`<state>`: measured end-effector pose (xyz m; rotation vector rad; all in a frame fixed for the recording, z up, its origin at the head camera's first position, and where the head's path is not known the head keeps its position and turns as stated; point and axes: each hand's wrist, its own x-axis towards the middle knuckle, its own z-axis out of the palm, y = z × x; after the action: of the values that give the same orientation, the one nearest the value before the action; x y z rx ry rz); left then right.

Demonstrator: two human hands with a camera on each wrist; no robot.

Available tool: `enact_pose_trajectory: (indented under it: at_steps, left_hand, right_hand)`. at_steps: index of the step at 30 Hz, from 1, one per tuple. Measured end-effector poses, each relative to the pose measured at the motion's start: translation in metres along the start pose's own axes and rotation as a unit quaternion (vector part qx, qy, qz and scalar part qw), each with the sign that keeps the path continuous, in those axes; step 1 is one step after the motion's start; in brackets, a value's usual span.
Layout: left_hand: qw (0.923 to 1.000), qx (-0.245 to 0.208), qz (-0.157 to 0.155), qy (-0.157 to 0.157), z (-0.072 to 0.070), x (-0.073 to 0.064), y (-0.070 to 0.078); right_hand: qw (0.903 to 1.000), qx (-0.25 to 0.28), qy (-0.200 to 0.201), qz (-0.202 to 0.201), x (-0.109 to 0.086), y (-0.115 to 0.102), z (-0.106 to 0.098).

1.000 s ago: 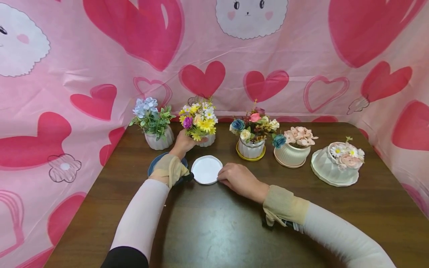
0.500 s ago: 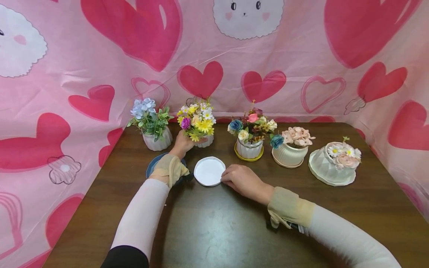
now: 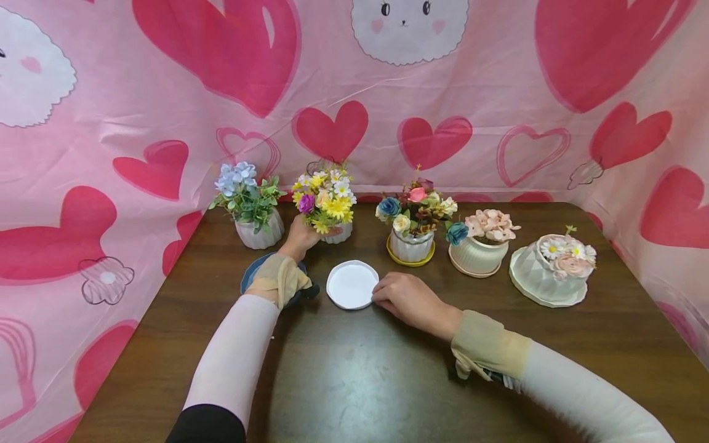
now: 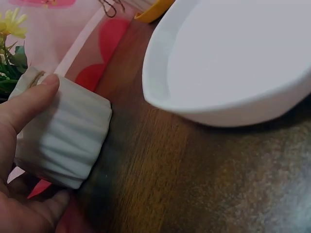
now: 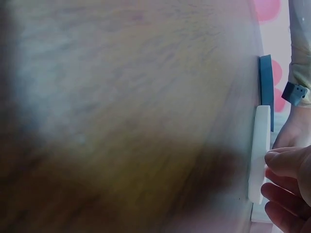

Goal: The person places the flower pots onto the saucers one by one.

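My left hand (image 3: 301,239) grips a white fluted flowerpot (image 4: 73,128) with yellow, white and purple flowers (image 3: 327,200). In the left wrist view the thumb lies along the pot's upper side near a twine tie, and fingers wrap underneath. A shallow white saucer (image 3: 352,284) lies on the table in front of that pot. My right hand (image 3: 410,300) pinches the saucer's right rim, with thumb and fingers at its edge in the right wrist view. Beneath my left wrist, a blue saucer (image 3: 249,275) is partly hidden by the forearm.
On the left stands a pot of blue flowers (image 3: 259,227). To the right are a rose pot (image 3: 411,246) on a yellow saucer (image 3: 419,263), a cream pot (image 3: 480,255) with pink flowers, and a white pot (image 3: 554,274) on a saucer. A pink heart-print cloth (image 3: 388,80) hangs behind.
My right hand has drawn the white saucer to the right across the table, away from the blue saucer. My left hand stays on the flowerpot. The head view has shifted slightly.
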<state>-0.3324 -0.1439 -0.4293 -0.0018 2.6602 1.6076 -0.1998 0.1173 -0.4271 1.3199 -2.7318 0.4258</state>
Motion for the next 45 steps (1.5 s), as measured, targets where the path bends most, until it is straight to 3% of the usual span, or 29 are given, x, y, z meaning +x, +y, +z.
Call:
enact_pose_trajectory:
  at_steps: [15, 26, 33, 40, 45]
  left_hand:
    - [0.9989, -0.033, 0.032, -0.009, -0.002, 0.003, -0.005]
    - [0.9986, 0.024, 0.030, 0.037, -0.001, 0.004, -0.011]
    - [0.9977, 0.018, 0.041, 0.052, -0.001, 0.004, -0.010]
    - [0.9950, 0.053, 0.049, 0.069, -0.001, 0.005, -0.008]
    - [0.9937, 0.055, 0.063, 0.075, -0.001, 0.004, -0.006]
  right_hand:
    - [0.9999, 0.003, 0.014, -0.005, -0.008, 0.001, 0.001]
    - [0.9999, 0.009, 0.006, 0.002, -0.008, 0.002, 0.002]
    - [0.9999, 0.008, 0.010, -0.005, -0.008, 0.003, 0.002]
    - [0.9998, 0.008, 0.016, -0.011, -0.007, 0.004, 0.001]
    - [0.9998, 0.007, 0.017, -0.009, -0.008, 0.005, 0.001]
